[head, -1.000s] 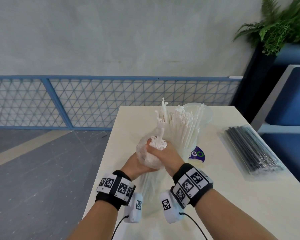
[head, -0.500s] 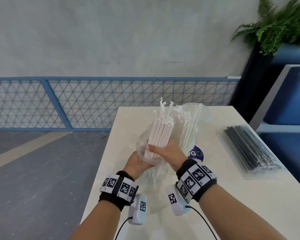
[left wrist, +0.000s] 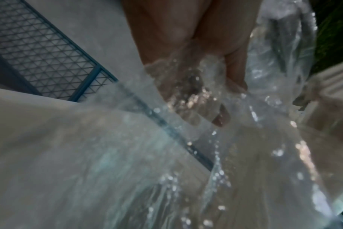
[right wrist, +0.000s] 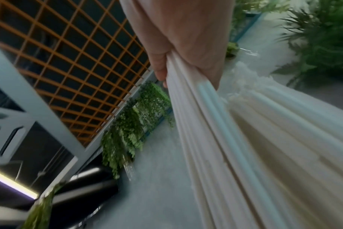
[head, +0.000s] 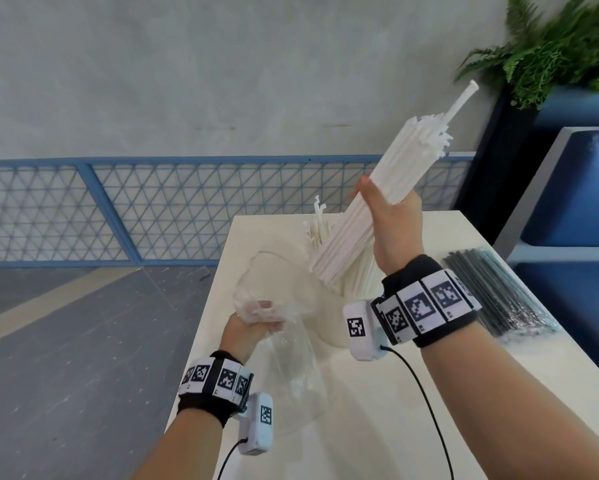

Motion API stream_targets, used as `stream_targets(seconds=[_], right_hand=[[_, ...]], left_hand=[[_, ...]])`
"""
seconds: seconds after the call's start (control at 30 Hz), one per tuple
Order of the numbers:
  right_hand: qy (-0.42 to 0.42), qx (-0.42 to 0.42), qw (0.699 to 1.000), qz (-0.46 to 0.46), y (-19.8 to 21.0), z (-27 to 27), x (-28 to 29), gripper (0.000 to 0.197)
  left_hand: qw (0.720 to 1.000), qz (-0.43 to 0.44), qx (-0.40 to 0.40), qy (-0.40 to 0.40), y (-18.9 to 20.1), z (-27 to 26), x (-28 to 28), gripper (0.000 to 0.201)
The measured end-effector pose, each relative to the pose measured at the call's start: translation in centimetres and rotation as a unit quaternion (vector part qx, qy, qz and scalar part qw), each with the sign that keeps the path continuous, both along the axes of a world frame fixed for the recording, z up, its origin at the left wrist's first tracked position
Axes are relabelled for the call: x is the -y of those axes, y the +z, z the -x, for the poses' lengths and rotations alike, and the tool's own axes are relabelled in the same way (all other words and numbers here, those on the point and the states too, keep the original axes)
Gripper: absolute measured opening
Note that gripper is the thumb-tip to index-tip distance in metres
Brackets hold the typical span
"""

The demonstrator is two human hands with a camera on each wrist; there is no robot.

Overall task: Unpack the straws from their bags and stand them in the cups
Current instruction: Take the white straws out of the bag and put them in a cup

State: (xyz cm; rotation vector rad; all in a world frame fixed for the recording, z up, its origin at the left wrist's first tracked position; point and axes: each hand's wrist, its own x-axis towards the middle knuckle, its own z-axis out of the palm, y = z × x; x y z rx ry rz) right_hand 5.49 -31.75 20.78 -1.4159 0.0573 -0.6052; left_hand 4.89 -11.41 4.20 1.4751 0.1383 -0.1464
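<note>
A bundle of white straws [head: 367, 209] is held raised in the right grip [head: 393, 220]; below-left, a clear plastic bag [head: 284, 341] is clutched in the left grip [head: 253, 320].

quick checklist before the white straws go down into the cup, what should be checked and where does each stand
1. Right hand grips the white straw bundle firmly: ok.
2. Bundle fully out of the clear bag: ok.
3. Left hand holds the bag off to the side of the cup: ok.
4. Straw ends even: not ok, one straw sticks out above the rest.
5. Room left in the cup, which already holds white straws: cannot tell.
6. Bag of black straws out of the way on the table: ok.
</note>
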Motion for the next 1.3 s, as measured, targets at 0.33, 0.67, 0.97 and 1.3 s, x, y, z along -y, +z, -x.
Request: stream_targets(seconds=[0.33,0.67,0.97,1.3], right_hand=[[-0.064,-0.046,0.984,0.158,-2.4,-1.3,-1.8,0.052],[-0.033,-0.112,0.963,0.244,-4.8,-1.6,-2.3,0.047],[-0.053,0.035,0.96,0.274,-7.1,2.2,-2.6,0.085],[0.049,-0.328,0.934,0.134,-18.0,8.9,1.2,0.061]], left_hand=[[0.999,0.049,-0.012,0.016,-0.8,-0.1,0.1,0.032],[0.993,0.113,0.015,0.041,-0.1,0.2,0.8,0.034],[0.986,0.146,0.01,0.083,0.3,1.8,0.5,0.036],[0.962,0.236,-0.013,0.137,-2.1,3.2,0.2,0.037]])
